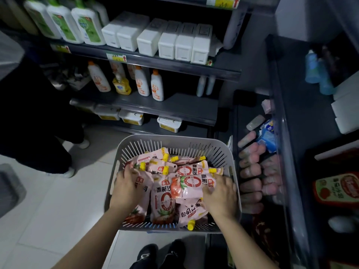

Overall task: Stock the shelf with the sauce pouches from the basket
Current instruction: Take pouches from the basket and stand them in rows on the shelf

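With the sauce pouches (163,193) heaped in the basket (174,139) at 6 o'clock, the left hand (126,186) curls round a lengthwise pouch (142,188) at the heap's 9 o'clock and the right hand (220,194) clamps a crosswise pouch (189,187) at 3 o'clock, evidently to lift two per trip.

Grey slotted basket (174,139) sits low over the pale tiled floor (48,210), its support hidden; black shoes (147,253) stand on the tiles nearby.
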{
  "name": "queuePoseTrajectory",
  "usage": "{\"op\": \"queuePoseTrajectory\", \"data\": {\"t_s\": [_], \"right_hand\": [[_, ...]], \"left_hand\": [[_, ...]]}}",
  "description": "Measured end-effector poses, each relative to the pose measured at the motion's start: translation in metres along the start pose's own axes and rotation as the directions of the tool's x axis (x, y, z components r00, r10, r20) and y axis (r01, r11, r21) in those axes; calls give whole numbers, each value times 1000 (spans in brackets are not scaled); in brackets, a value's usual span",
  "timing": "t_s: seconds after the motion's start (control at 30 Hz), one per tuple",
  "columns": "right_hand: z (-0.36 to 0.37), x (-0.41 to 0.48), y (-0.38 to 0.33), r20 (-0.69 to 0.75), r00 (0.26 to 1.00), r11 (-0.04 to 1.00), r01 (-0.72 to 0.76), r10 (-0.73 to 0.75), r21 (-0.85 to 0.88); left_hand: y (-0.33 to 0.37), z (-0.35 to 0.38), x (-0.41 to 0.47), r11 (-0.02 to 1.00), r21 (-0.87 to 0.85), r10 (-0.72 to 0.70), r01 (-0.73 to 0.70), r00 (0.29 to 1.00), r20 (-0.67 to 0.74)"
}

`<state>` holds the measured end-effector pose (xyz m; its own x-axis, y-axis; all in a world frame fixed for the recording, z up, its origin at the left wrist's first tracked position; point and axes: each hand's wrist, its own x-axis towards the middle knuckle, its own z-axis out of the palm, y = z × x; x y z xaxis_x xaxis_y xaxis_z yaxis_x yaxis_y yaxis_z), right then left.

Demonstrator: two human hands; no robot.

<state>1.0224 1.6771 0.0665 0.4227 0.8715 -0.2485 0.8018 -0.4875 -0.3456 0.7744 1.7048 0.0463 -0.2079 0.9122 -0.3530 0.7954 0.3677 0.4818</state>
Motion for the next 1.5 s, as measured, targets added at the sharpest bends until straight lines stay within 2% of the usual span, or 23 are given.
{"op": "queuePoseTrajectory", "data": {"t_s": [0.03,0.13,0.23,0.3,0.37,0.47,0.53,0.57,0.6,0.67,0.77,0.87,1.0,1.13,1.33,1.43,1.5], "right_hand": [[3,-2,0,16,1000,1000,-17,17,-23],[6,-3,-7,-10,992,991,-127,128,35],[6,-5,-14,-3,967,961,-255,256,104],[11,-5,-16,26,942,917,-333,335,220],[16,-4,-18,-3,907,819,-379,422,432],[16,1,-23,21,808,535,-409,589,739],[15,7,-28,91,748,366,-422,657,829],[16,11,-31,111,743,335,-423,660,842],[17,15,-34,114,754,351,-428,647,833],[13,18,-43,109,807,457,-434,581,776],[5,17,-47,83,866,553,-386,494,738],[-7,4,-53,30,947,633,-238,321,737],[-33,-13,-58,-59,991,700,-40,118,713],[-71,-25,-59,-214,977,744,138,7,654],[-129,-53,-51,-374,927,804,211,16,556],[-162,-77,-44,-464,886,810,263,13,524],[-185,-97,-41,-499,867,819,292,-8,494]], "left_hand": [[-3,3,1,997,-10,-74,75,995,66],[-3,8,6,976,-104,-168,191,966,198],[-1,11,10,954,-175,-201,244,951,234],[-4,10,12,958,-163,-198,234,957,213],[-5,7,15,974,-110,-177,200,966,190],[-3,2,16,997,13,-71,70,986,148],[0,-2,15,992,116,24,-46,981,190],[1,-4,14,991,116,46,-73,974,220],[3,-7,13,995,73,52,-73,965,257],[4,-11,12,996,-58,85,-70,951,298],[2,-22,8,982,-133,171,-135,935,312],[2,-36,10,960,-198,259,-198,899,354],[26,-67,13,903,-261,416,-342,849,326],[67,-96,11,834,-331,534,-441,796,284],[128,-130,0,726,-472,646,-500,731,218],[158,-142,-17,649,-539,719,-536,664,205],[178,-149,-35,574,-560,787,-597,592,176]]}}
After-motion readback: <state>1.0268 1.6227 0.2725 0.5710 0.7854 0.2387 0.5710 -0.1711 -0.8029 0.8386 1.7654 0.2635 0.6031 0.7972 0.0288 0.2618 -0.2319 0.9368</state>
